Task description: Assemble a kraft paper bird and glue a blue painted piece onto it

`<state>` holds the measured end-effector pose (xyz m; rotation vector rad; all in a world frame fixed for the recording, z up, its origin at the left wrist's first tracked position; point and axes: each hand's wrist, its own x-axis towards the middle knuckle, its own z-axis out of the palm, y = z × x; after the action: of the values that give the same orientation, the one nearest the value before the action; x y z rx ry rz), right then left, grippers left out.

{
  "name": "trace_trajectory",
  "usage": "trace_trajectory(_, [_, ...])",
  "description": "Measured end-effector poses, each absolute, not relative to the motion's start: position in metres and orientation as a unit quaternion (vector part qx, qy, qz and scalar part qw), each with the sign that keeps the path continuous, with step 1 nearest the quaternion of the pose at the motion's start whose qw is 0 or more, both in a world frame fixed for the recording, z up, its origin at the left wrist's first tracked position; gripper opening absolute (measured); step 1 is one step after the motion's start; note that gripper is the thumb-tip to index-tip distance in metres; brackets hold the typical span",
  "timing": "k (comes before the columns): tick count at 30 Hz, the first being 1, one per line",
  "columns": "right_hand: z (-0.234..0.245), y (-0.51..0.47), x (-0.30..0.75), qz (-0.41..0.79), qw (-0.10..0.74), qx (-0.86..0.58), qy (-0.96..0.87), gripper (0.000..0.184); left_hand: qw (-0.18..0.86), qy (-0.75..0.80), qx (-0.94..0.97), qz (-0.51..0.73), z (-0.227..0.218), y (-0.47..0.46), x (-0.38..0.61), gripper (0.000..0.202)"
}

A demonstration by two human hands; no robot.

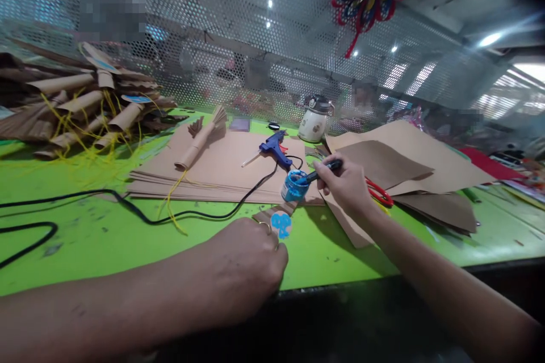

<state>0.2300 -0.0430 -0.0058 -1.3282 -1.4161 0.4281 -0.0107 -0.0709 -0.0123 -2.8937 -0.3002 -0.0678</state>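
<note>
My right hand (340,178) pinches a brush with a dark handle (334,165). The brush end dips into a small open jar of blue paint (293,188). Lower down, near the table's front edge, my left hand (255,255) is closed with its fingers curled under. A small round paper disc (281,226), daubed with blue, shows at its fingers. Behind the disc is a bit of brown paper, and the left fingertips are hidden.
A blue glue gun (276,148) and a rolled paper piece (200,142) lie on stacked brown sheets (238,153). A black cord (191,214) crosses the green table. A paper pile (97,102) is at left. A white jug (314,120) and red-handled scissors (378,191) are also there.
</note>
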Motion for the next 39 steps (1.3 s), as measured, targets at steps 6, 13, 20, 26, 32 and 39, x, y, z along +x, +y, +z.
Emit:
trace_trajectory(6, [-0.006, -0.032, 0.237, 0.201, 0.491, -0.579, -0.619, 0.043, 0.125, -0.093, -0.987, -0.046, -0.012, -0.073, -0.013, 0.023])
trace_trajectory(13, [0.008, -0.046, 0.243, 0.246, 0.514, -0.539, -0.621, 0.038, 0.123, -0.095, -0.987, -0.037, -0.008, -0.074, -0.011, 0.019])
trace_trajectory(20, [0.027, -0.063, 0.247, 0.246, 0.642, -0.481, -0.543, 0.020, 0.123, -0.090, -0.987, -0.043, -0.009, -0.073, -0.013, 0.015])
trace_trajectory(26, [0.006, -0.071, 0.232, 0.367, 0.580, -0.488, -0.540, 0.023, 0.111, -0.064, -0.991, -0.041, -0.007, -0.074, -0.012, 0.017])
trace_trajectory(32, [-0.006, -0.076, 0.230, 0.379, 0.529, -0.514, -0.559, 0.023, 0.092, -0.078, -0.993, -0.019, -0.004, -0.076, -0.014, 0.026])
trace_trajectory(39, [-0.015, -0.076, 0.233, 0.351, 0.491, -0.520, -0.605, 0.026, 0.093, -0.075, -0.992, -0.028, -0.006, -0.076, -0.016, 0.025])
